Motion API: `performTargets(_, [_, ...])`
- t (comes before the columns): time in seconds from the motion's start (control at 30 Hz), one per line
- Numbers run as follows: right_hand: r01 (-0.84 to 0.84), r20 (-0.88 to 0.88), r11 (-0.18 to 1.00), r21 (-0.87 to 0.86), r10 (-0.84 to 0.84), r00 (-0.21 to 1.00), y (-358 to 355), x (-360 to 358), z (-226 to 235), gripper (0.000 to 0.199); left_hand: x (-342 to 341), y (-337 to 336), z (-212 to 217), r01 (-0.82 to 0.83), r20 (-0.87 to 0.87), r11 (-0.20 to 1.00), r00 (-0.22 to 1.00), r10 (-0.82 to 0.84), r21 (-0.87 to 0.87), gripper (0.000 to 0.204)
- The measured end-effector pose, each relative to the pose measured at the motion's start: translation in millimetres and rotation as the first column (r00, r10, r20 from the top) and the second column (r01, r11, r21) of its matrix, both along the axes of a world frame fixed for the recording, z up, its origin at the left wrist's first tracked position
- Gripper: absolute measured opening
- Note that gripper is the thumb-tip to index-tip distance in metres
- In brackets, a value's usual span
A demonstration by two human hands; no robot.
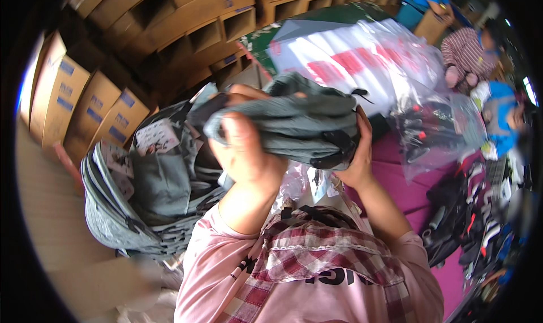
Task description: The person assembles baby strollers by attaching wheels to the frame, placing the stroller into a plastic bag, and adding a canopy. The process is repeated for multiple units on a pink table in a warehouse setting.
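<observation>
Chest-high in front of me is a folded grey-green fabric bag with black trim, gripped from both sides. My left hand wraps its left end, thumb on top, slightly blurred. My right hand holds the opposite end, its fingers curled along the edge. Left of my left forearm sit grey backpacks, with printed cards lying on them. Behind the bag lies a stack of white and red items in clear plastic.
Cardboard boxes stand at the left, and more open boxes form a wall behind. A clear plastic bag of black items rests on a purple surface at right. Several people, one in a striped top, are at the far right.
</observation>
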State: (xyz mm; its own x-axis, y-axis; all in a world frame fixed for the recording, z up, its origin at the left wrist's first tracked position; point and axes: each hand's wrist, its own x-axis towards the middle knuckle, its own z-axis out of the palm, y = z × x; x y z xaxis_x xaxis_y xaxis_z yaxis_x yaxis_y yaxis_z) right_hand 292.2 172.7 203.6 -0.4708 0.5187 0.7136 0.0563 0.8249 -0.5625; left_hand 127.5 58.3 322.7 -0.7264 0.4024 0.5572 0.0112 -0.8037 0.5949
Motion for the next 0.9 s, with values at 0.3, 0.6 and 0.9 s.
performTargets(0.3, [0.345, -0.199, 0.881, 0.322, -0.293, 0.935, 74, 210, 63, 0.108, 190, 67, 58, 0.617, -0.277, 0.746, 0.784, -0.555, 0.251, 0.055])
performTargets(0.6, [0.675, -0.298, 0.583, 0.452, -0.614, 0.73, 61, 419, 91, 0.032, 327, 125, 84, 0.811, -0.194, 0.529, 0.577, -0.794, 0.248, 0.047])
performTargets(0.9, [0.711, 0.392, 0.628, 0.315, -0.769, 0.505, -8, 440, -100, 0.045, 388, 177, -188, 0.865, 0.761, 0.189, 0.499, -0.415, -0.465, 0.056])
